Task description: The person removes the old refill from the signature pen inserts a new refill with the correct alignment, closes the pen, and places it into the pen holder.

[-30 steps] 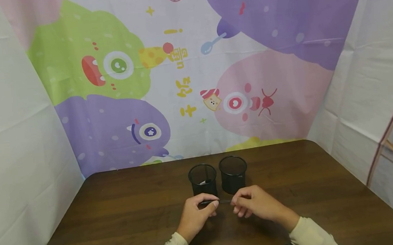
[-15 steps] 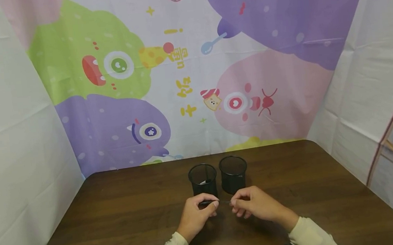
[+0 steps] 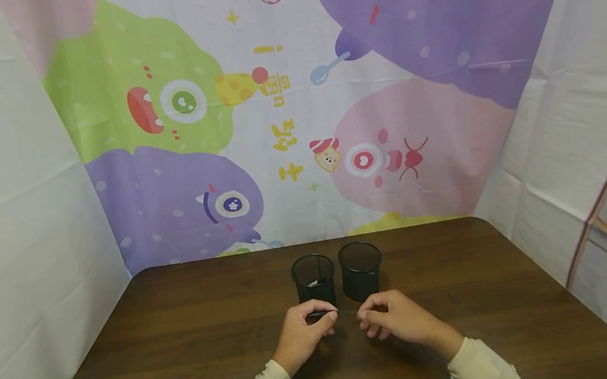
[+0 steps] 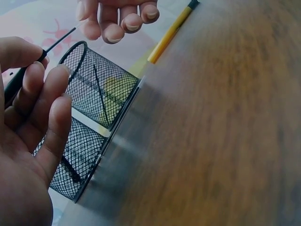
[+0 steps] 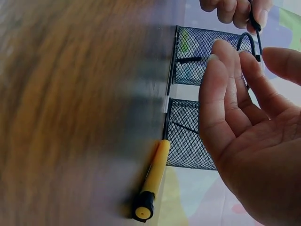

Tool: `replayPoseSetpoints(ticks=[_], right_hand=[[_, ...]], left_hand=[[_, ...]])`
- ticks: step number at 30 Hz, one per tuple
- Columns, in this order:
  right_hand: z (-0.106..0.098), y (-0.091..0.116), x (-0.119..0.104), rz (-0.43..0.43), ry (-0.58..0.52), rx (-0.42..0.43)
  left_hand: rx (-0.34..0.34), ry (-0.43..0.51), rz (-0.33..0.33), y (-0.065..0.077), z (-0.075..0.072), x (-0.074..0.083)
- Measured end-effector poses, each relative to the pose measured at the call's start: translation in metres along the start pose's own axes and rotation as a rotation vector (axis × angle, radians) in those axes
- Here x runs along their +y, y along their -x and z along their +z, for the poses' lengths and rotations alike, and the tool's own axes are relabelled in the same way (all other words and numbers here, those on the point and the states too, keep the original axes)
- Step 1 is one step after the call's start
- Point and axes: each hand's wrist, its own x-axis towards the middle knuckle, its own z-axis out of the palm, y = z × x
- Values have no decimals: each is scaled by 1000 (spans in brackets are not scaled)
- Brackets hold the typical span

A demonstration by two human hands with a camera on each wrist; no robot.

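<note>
My left hand [image 3: 301, 335] pinches the black handle of a slim screwdriver [image 4: 61, 40] between thumb and fingers. The tool lies level, its thin shaft pointing to the right. At the far end of that shaft are the thumb and fingertips of my right hand [image 3: 399, 319], seemingly pinching it; the tip itself is hidden. Just beyond both hands stand two black mesh pen cups, a left cup [image 3: 314, 296] and a right cup [image 3: 361, 283]. Inside the left one are a dark stick and something small and white.
A yellow, pen-shaped thing [image 5: 157, 169] with a black end lies on the brown table [image 3: 185, 318] by the right cup in the wrist views. Behind the table hangs a cartoon-printed cloth [image 3: 284, 215]. White cloth walls [image 3: 29, 235] flank it.
Both hands stay nearly in place on the screwdriver. My right hand shifts very slightly at the shaft's end. The cups have not moved.
</note>
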Motion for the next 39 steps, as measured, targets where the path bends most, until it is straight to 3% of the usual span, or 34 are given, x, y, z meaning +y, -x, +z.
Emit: replayPoseSetpoints(ticks=[16,26,33,39], right_hand=[[-11,6,0,-6,61,24],[-18,10,2,17,181,111],[-24,13,5,-4,265,150],[-27,14,9,0,353,189]], left_hand=[[26,-8,-4,-1,-1,-1],[29,-17,-12,0,0,-1],[33,-72,-17,-1,1,1],[32,-24,-10,0,0,0]])
